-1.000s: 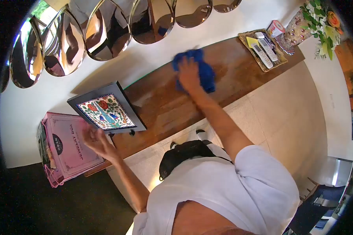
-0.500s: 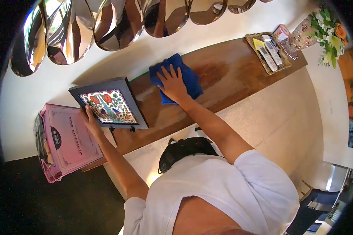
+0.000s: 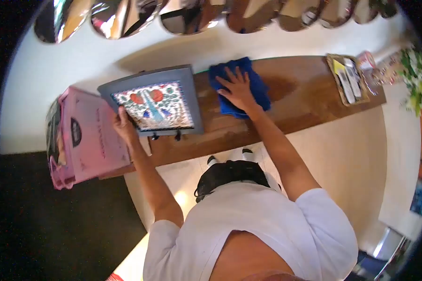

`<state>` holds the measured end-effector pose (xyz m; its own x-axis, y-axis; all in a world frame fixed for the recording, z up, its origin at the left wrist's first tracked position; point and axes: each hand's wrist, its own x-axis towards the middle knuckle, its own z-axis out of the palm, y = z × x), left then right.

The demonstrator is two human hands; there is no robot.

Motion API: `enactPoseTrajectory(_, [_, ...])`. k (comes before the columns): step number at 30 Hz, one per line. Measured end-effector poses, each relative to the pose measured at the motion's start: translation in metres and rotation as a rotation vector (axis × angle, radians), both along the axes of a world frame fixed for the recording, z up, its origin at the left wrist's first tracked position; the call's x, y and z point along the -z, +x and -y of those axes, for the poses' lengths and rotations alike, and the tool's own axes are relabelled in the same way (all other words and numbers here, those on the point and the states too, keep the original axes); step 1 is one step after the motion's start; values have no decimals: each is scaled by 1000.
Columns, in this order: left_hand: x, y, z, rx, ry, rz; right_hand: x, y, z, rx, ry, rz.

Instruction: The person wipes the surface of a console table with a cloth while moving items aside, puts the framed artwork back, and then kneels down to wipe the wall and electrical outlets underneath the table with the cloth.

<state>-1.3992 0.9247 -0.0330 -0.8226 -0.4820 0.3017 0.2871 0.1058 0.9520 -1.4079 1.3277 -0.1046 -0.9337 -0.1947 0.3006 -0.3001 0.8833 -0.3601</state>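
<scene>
Fingers spread, my right hand (image 3: 238, 91) lies flat on a blue cloth (image 3: 259, 89), which is laid out on the brown wooden shelf (image 3: 295, 89). My left hand (image 3: 125, 125) grips the lower left edge of a framed picture (image 3: 157, 107) with a grey border and a colourful floral pattern. The picture leans back near the wall, and small black feet show under its lower edge. Part of my left hand's fingers is hidden behind the frame.
A pink box (image 3: 91, 136) stands left of the picture. Toward the shelf's right end are a woven tray (image 3: 334, 70) with remote controls, a pink and white container (image 3: 365, 61) and a vase of flowers (image 3: 413, 82). Round mirrors (image 3: 192, 14) line the wall.
My left hand has moved onto the picture frame and closed on its edge. My right hand and the cloth have shifted left along the shelf, toward the picture. The camera view has turned.
</scene>
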Motion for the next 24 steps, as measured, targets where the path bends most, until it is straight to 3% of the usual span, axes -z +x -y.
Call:
enactPoseTrajectory(6, [-28,17,-29,-43,11,-109,-13,-4,-5,70,181,17])
enactPoseTrajectory(10, [-33,32,-41,-163,-34,-99,14,-16,-28,86,170,-39])
enactPoseTrajectory(12, [-36,38,-52,-176,69,-99,23,-21,-39,90,158,-38])
enactPoseTrajectory(17, [-29,31,-54,-195,194,-142,31,-45,-39,99,160,-50])
enactPoseTrajectory(20, [-7,31,-37,-289,155,-104,36,-51,-26,54,137,-60])
enactPoseTrajectory(24, [-16,27,-42,-308,146,-80,27,-56,-12,65,151,-61])
